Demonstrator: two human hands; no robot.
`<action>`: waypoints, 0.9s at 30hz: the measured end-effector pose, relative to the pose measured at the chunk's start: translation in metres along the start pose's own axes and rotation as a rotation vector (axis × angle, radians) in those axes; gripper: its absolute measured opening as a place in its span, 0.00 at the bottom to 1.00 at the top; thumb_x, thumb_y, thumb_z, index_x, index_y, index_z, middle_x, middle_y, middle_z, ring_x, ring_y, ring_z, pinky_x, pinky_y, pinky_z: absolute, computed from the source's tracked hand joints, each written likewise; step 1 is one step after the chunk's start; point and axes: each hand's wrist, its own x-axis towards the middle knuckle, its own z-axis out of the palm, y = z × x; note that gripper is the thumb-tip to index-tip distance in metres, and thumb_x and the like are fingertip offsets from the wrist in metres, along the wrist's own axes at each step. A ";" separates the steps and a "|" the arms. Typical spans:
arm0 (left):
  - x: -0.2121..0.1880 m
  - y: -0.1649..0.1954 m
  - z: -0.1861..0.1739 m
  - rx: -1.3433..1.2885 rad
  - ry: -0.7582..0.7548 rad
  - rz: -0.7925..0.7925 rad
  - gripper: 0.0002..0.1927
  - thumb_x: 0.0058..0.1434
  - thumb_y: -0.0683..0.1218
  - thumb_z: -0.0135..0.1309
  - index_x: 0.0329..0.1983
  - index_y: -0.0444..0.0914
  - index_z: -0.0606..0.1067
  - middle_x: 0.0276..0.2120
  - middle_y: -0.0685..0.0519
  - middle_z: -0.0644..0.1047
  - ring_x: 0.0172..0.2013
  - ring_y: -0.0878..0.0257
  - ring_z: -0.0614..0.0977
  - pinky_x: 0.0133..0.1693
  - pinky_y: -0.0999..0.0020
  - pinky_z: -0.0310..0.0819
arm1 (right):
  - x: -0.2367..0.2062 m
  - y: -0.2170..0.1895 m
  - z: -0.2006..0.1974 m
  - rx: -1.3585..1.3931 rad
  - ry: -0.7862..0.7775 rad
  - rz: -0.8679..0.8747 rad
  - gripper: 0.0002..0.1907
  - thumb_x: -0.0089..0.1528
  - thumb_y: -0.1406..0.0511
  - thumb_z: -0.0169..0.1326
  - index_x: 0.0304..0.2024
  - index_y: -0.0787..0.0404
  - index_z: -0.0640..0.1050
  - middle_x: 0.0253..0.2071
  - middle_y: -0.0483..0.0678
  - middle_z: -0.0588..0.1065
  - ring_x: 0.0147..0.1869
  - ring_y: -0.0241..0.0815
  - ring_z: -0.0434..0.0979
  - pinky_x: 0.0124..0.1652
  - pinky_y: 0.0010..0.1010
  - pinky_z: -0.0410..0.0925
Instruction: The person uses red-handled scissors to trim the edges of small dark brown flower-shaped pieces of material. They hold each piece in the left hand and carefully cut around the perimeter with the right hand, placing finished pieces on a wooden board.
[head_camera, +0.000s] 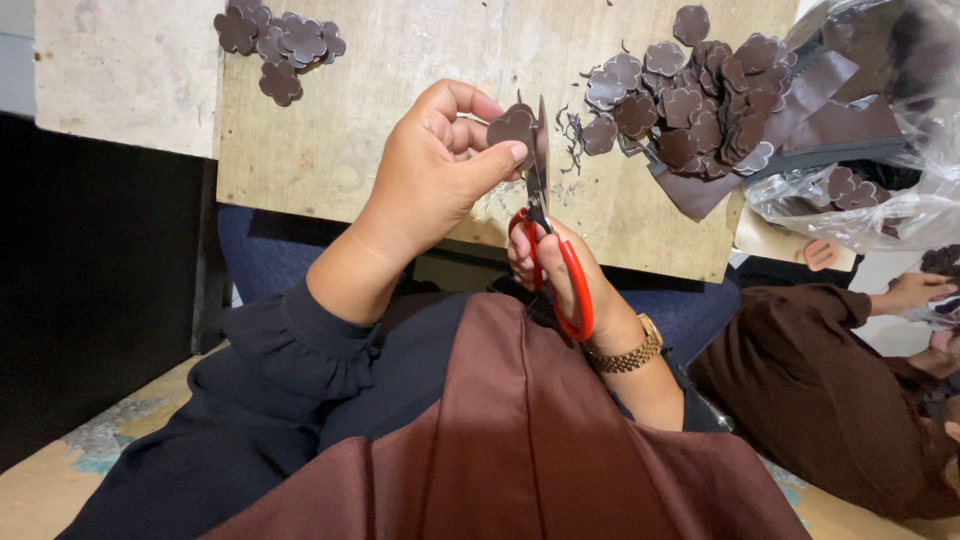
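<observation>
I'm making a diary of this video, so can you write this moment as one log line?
left hand: pinches dark brown flower-shaped cutout | right hand: holds red-handled scissors, blades at cutout | pile of cutouts on wooden board

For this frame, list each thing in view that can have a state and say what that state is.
left hand: pinching a dark brown flower-shaped piece between thumb and fingers.
right hand: gripping red-handled scissors.
red-handled scissors: blades upright, at the piece's right edge.
large pile of flower pieces: loose on the wooden board.
small pile: set apart, top left.
clear plastic bag: open, crumpled, holding a few pieces.
</observation>
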 end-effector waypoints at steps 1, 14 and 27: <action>0.000 0.000 0.000 -0.010 -0.002 0.002 0.18 0.64 0.37 0.60 0.51 0.31 0.66 0.36 0.47 0.81 0.35 0.66 0.84 0.39 0.73 0.82 | 0.000 0.000 0.000 0.004 -0.002 0.000 0.28 0.67 0.40 0.49 0.40 0.57 0.67 0.34 0.39 0.62 0.34 0.31 0.57 0.35 0.21 0.56; -0.001 0.001 -0.001 0.134 -0.022 0.009 0.18 0.64 0.37 0.61 0.51 0.32 0.67 0.33 0.51 0.81 0.33 0.71 0.81 0.33 0.79 0.74 | 0.004 0.008 -0.003 -0.102 -0.019 -0.075 0.31 0.67 0.39 0.47 0.47 0.59 0.68 0.38 0.40 0.63 0.40 0.30 0.61 0.42 0.21 0.61; -0.003 0.002 0.000 0.088 -0.019 0.000 0.17 0.64 0.37 0.60 0.52 0.31 0.67 0.35 0.49 0.82 0.35 0.69 0.83 0.37 0.77 0.79 | -0.002 0.001 0.001 -0.054 -0.019 -0.042 0.30 0.68 0.39 0.48 0.44 0.59 0.67 0.36 0.39 0.61 0.38 0.30 0.57 0.39 0.20 0.57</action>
